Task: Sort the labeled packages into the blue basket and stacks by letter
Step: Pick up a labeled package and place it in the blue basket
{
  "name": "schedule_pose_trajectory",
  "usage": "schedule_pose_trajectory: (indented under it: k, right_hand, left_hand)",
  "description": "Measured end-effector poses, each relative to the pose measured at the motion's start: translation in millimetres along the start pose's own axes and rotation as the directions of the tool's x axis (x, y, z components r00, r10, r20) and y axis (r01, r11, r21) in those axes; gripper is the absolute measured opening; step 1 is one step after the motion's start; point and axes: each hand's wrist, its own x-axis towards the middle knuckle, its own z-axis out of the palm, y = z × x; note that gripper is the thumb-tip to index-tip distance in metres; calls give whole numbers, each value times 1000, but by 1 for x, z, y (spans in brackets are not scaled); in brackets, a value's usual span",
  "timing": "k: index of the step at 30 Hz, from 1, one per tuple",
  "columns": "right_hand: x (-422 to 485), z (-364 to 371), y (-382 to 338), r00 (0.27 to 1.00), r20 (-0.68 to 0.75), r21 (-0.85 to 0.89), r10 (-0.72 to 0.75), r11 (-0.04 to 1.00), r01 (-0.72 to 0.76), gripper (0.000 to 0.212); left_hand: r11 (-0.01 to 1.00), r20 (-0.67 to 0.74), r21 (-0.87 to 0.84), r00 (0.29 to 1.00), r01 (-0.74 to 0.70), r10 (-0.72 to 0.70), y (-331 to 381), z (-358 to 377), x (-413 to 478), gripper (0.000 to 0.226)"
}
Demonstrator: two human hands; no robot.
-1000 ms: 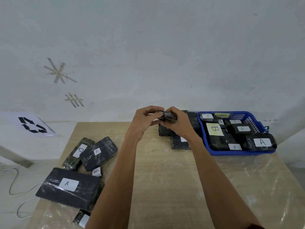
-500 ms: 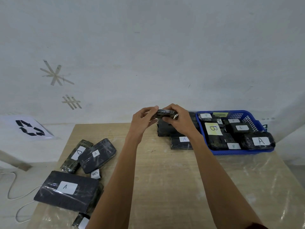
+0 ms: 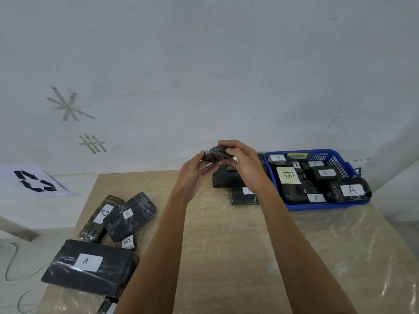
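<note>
Both hands hold one small black wrapped package (image 3: 214, 155) up in the air above the far middle of the table. My left hand (image 3: 195, 173) cups it from below and the left. Over its top and right end curl the fingers of my right hand (image 3: 243, 165); its label is hidden. Behind the hands a stack of black packages (image 3: 226, 180) lies on the table, one with an A label (image 3: 248, 191). The blue basket (image 3: 326, 206) at the far right holds several packages labeled B and A.
On the wooden table (image 3: 226, 245) at the left lie a large A package (image 3: 88, 267), a smaller A package (image 3: 130, 216), a D package (image 3: 101, 217) and a partly hidden B label (image 3: 128, 241). A white cable (image 3: 13, 264) trails on the floor at the left.
Both hands have lifted the small package a little higher and turned it between them. The packages on the table and in the basket have not moved.
</note>
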Motion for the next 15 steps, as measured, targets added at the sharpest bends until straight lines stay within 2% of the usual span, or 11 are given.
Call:
schedule_pose_trajectory:
  k: [6,15]
  right_hand:
    - [-4,1,3,1000,-12,-110,-16,994,15,24]
    - [-4,0,1,999,-33,-127,-30,992,26,23]
  left_hand:
    - [998,58,-54,998,11,-7,-8,-2,-6,43]
    - [1000,52,-13,999,1,-1,-7,-3,-5,45]
